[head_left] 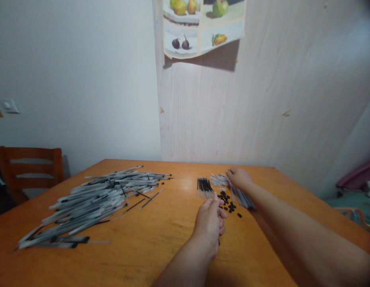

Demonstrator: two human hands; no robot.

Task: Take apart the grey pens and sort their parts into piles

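Orange-brown wooden table (173,231); lower centre, left hand (209,221) pinches dark refill (218,231); centre right, right hand (239,177), fingertips together, nears clear caps (219,179).

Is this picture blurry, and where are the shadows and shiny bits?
Head view: the small white pieces look smudgy; a dark shadow hangs under the fruit pictures; the orange table has a pale shine towards its far edge.

the left hand (209,218) holds a thin dark rod (218,228); the right hand (239,177) is beside clear pieces (218,180).
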